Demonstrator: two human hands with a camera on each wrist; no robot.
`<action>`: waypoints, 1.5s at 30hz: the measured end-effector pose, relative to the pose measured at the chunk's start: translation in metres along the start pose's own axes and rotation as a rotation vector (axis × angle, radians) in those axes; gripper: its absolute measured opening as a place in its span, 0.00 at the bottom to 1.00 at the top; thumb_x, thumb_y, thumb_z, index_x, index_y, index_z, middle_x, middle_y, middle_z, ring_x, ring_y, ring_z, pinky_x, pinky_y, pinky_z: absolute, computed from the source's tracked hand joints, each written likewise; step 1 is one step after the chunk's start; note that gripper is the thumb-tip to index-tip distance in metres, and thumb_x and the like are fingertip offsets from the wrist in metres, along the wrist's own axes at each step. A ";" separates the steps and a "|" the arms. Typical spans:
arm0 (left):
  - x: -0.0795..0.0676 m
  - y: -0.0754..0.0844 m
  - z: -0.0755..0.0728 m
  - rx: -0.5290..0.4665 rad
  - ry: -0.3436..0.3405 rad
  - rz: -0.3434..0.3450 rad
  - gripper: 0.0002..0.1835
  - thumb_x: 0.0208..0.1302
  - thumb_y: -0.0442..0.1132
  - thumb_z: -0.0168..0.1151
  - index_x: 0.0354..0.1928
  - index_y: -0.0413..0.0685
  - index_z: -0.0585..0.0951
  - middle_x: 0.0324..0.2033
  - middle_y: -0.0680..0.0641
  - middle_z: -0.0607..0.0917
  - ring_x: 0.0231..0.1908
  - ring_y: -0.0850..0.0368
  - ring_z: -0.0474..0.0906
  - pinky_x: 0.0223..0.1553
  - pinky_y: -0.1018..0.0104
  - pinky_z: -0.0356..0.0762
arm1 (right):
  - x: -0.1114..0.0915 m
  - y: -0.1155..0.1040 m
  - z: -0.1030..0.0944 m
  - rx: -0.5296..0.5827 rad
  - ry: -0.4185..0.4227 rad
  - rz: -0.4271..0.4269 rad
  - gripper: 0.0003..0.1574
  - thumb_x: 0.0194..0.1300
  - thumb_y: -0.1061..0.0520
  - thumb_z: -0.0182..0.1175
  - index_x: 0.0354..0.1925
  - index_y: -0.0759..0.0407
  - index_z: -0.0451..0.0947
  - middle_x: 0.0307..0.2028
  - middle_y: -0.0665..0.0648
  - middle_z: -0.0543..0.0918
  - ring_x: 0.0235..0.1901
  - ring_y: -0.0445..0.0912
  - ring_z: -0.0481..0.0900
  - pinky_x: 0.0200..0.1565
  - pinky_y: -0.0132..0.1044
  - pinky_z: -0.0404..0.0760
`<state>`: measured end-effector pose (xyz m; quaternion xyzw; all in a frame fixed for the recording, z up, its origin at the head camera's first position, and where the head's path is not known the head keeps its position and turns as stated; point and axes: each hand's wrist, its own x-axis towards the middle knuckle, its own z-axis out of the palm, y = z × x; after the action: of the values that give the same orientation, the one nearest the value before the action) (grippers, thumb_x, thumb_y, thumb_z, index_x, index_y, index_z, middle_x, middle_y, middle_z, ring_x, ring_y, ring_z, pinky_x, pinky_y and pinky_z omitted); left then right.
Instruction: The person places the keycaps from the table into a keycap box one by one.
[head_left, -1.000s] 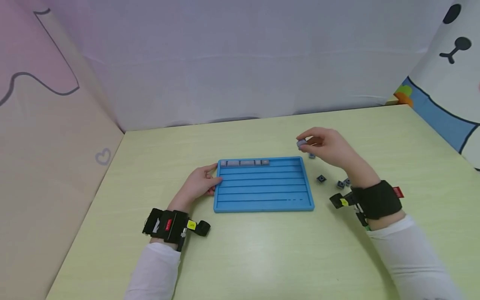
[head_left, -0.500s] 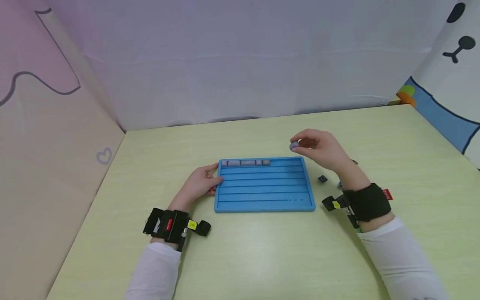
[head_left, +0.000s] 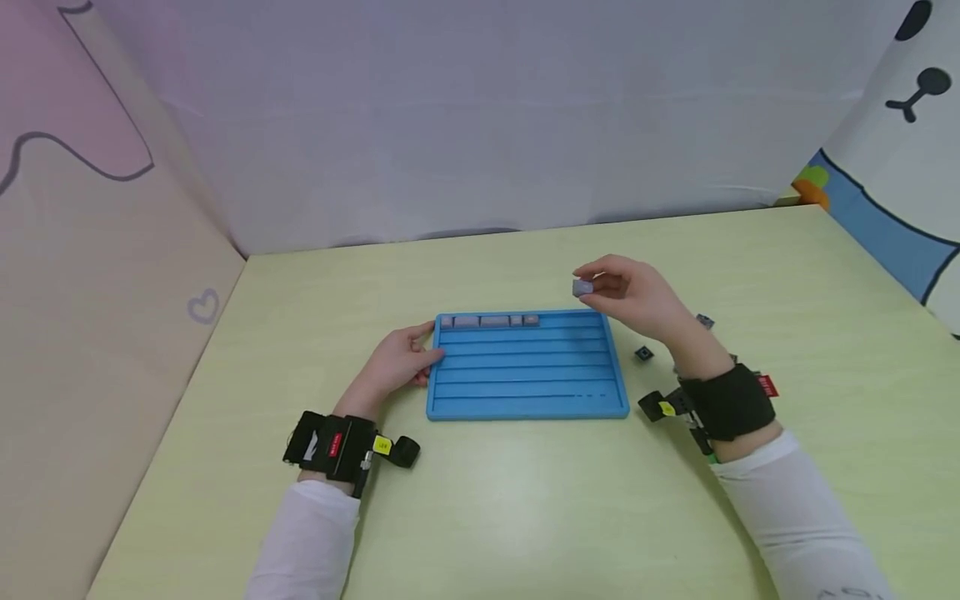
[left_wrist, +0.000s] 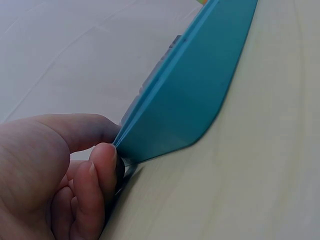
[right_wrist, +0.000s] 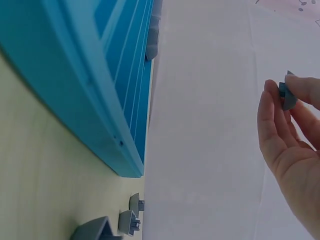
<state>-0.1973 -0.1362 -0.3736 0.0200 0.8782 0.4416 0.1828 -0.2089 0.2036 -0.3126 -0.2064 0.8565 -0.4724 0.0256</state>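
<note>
A blue keycap tray (head_left: pixel 525 383) with ridged rows lies on the table. Several grey keycaps (head_left: pixel 495 322) sit side by side in its top row, toward the left. My left hand (head_left: pixel 392 363) holds the tray's left edge, thumb over the rim; the left wrist view shows curled fingers at the tray's corner (left_wrist: pixel 175 110). Above the tray's far right corner, my right hand (head_left: pixel 636 298) pinches a small grey keycap (head_left: pixel 581 288) between thumb and fingertips. In the right wrist view the held keycap (right_wrist: pixel 289 95) is turned with its stem side partly showing.
Loose keycaps lie right of the tray, one dark keycap (head_left: pixel 643 354) near its edge and another keycap (head_left: pixel 705 320) farther back; others are partly hidden by the right wrist. A hanging pale cloth (head_left: pixel 480 125) stands behind the table's far edge.
My right hand has moved left with the pinched keycap, from beyond the tray's right side to over its far right corner. The keycap has turned in the fingers. My left hand stays on the tray.
</note>
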 end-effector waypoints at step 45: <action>0.001 0.003 0.004 -0.023 0.002 -0.010 0.35 0.65 0.41 0.59 0.72 0.47 0.59 0.14 0.53 0.73 0.14 0.63 0.72 0.22 0.71 0.75 | 0.041 0.001 0.045 -0.631 -0.306 0.031 0.12 0.62 0.65 0.57 0.43 0.67 0.82 0.41 0.64 0.84 0.38 0.52 0.79 0.44 0.46 0.79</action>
<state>-0.1972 -0.1314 -0.3739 0.0129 0.8733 0.4508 0.1841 -0.2356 0.1529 -0.3316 -0.2594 0.9496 -0.1476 0.0960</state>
